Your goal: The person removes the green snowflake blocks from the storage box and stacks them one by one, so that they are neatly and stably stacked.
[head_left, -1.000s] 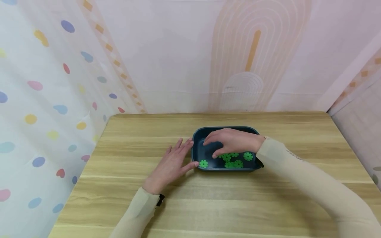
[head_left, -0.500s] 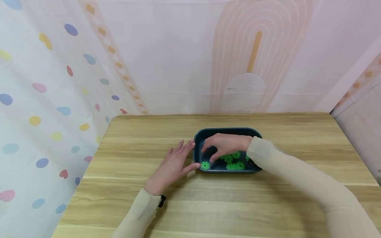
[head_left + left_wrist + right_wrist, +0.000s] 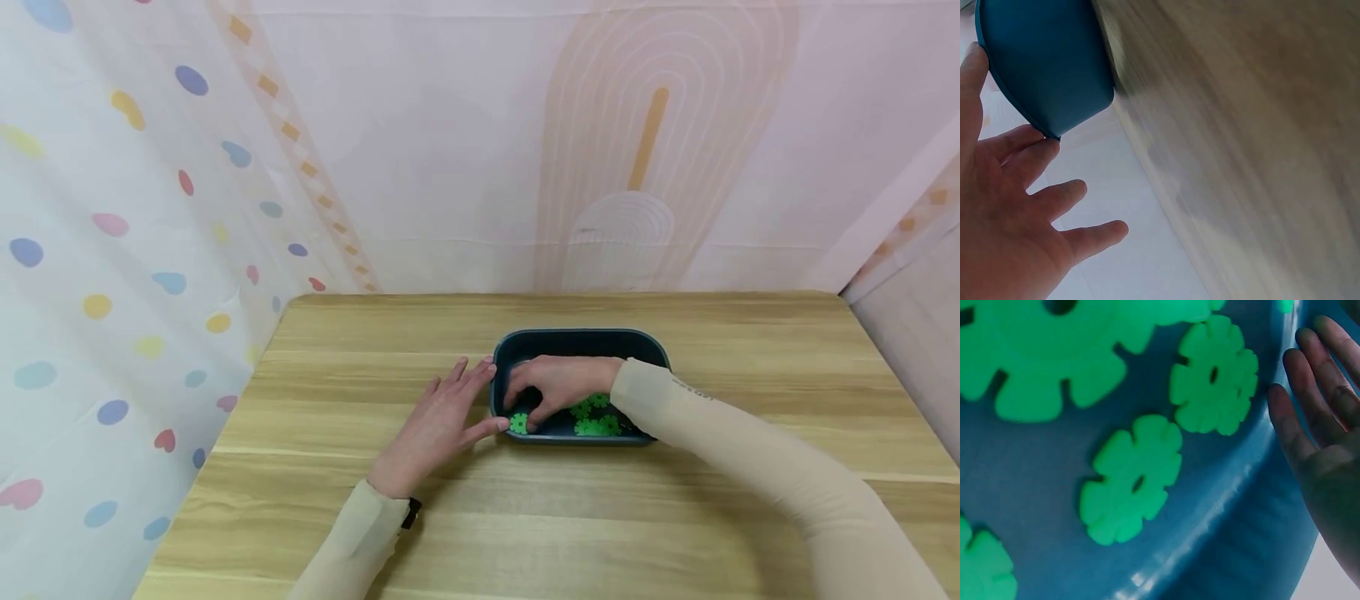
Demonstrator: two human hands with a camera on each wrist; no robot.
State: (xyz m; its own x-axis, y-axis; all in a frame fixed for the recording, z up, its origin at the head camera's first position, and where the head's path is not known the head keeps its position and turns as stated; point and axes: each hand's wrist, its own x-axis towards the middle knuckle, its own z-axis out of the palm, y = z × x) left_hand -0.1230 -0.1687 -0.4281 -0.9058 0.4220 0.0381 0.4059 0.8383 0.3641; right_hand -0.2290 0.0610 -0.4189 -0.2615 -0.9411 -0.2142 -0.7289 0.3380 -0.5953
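A dark blue rectangular bin (image 3: 592,332) stands on the wooden table, with several green notched snowflake discs (image 3: 598,427) inside. My left hand (image 3: 431,433) is spread beside its left end; thumb and fingertips touch the rim, as the left wrist view of the bin (image 3: 1047,69) shows too. Inside the bin, my right hand (image 3: 562,383) reaches down at the left, thumb tip right at the edge of a lone green disc (image 3: 518,423) in the near-left corner. In the right wrist view, relaxed fingers (image 3: 1304,375) lie along the bin wall, past several discs (image 3: 1213,375).
The wooden table (image 3: 480,517) reaches back to a pale patterned curtain (image 3: 435,167). Another curtain with coloured spots (image 3: 112,333) hangs along the left side.
My right hand has moved left and down into the bin, from above its middle to the lone disc in the near-left corner. The left hand stays at the rim.
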